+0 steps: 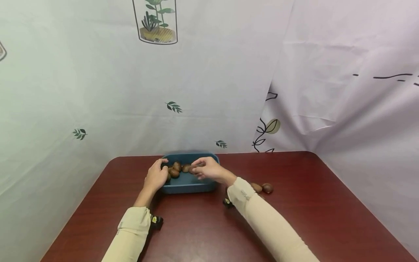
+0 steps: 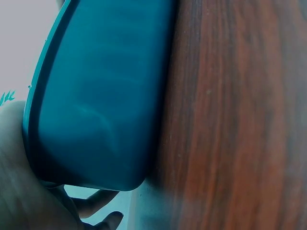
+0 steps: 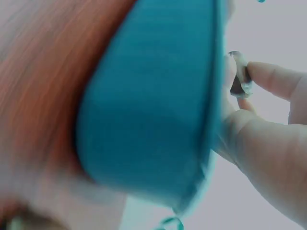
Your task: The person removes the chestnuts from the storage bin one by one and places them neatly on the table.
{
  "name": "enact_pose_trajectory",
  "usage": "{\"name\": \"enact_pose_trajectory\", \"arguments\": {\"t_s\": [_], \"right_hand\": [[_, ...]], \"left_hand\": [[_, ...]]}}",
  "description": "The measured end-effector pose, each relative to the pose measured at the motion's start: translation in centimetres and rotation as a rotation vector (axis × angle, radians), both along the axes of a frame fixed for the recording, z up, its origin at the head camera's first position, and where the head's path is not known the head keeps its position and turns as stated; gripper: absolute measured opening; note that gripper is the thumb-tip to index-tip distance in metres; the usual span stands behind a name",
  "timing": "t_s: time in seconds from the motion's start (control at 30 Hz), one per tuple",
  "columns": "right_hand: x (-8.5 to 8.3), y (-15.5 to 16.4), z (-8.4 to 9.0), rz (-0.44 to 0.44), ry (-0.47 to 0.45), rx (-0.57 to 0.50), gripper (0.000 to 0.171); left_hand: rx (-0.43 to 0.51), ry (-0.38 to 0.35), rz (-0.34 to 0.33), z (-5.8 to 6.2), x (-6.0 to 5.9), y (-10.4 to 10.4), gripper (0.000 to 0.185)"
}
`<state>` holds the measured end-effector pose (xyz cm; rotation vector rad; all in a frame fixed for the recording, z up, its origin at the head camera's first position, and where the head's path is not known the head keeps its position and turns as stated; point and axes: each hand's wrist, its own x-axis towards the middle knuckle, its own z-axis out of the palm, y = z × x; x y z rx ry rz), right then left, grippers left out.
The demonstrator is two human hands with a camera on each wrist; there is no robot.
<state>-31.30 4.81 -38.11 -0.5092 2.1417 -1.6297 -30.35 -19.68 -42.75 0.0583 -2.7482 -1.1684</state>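
A blue rectangular tub stands near the table's far edge, with several brown, roundish, fruit-like pieces gathered in its left half. My left hand holds the tub's left end. In the left wrist view, its fingers curl past the end wall on the outside. Over the tub's right half, my right hand pinches one brown piece between thumb and fingertips, above rim height in the right wrist view. Its exact kind cannot be told from the glare on it.
Two more brown pieces lie on the red-brown wooden table to the right of the tub, partly behind my right sleeve. A pale patterned cloth hangs close behind the table's far edge and along both sides.
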Motion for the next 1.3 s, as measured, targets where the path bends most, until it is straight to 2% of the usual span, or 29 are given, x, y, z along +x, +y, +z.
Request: {"name": "enact_pose_trajectory", "arguments": {"t_s": [0.23,0.4,0.57,1.0,1.3], "right_hand": [[1.9,6.5,1.7,0.028,0.123,0.061,0.029],[3.5,11.8,2.1,0.004,0.138,0.111,0.026],[4.6,15.7,1.6,-0.053,0.128,0.153,0.026],[6.9,21.8,-0.4,-0.138,0.003,0.119,0.031],[7.4,24.2,-2.0,-0.135,-0.019,0.157,0.03]], "left_hand": [[0.001,0.001,0.001,0.2,0.1,0.1,0.045],[-0.007,-0.004,-0.007,0.2,0.1,0.1,0.045],[0.004,0.01,-0.008,0.3,0.1,0.0,0.045],[0.013,0.009,-0.027,0.2,0.3,-0.1,0.046],[0.01,0.006,-0.028,-0.1,0.1,-0.2,0.045]]}}
